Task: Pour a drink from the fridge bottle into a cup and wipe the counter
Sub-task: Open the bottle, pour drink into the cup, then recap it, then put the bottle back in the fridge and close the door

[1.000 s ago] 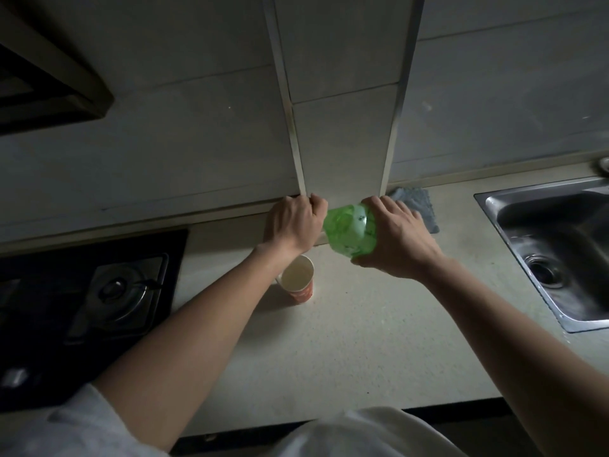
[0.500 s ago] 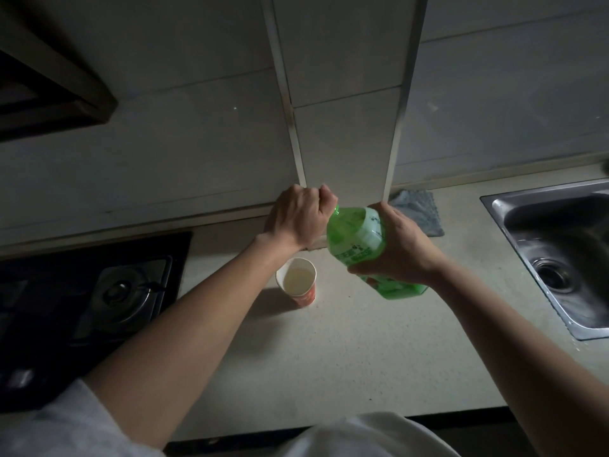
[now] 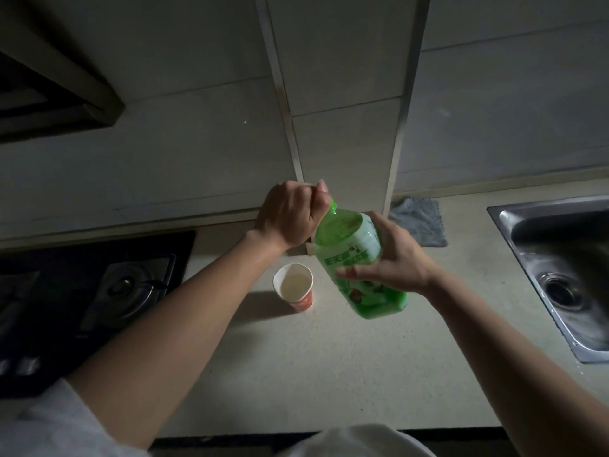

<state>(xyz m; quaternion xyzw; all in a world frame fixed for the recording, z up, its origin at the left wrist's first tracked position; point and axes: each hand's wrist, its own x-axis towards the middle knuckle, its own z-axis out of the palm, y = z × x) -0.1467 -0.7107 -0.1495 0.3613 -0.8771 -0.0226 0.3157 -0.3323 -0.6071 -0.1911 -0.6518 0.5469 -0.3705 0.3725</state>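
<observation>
My right hand (image 3: 392,255) grips the body of a green plastic bottle (image 3: 349,245), which leans with its neck up and to the left and its base above the counter (image 3: 296,374). My left hand (image 3: 290,216) is curled round the top of the bottle, covering the cap. A red-and-white paper cup (image 3: 298,291) stands on the counter just left of the bottle, with pale liquid inside. A grey cloth (image 3: 418,221) lies by the wall behind my right hand.
A black gas hob (image 3: 85,291) fills the left side of the counter. A steel sink (image 3: 566,268) with a drain sits at the right. A tiled wall column (image 3: 342,127) rises behind the hands, and a range hood (image 3: 49,94) hangs upper left.
The bottle has swung from lying nearly level, base toward me, to leaning closer to upright. Both hands stayed on it and moved slightly up and right.
</observation>
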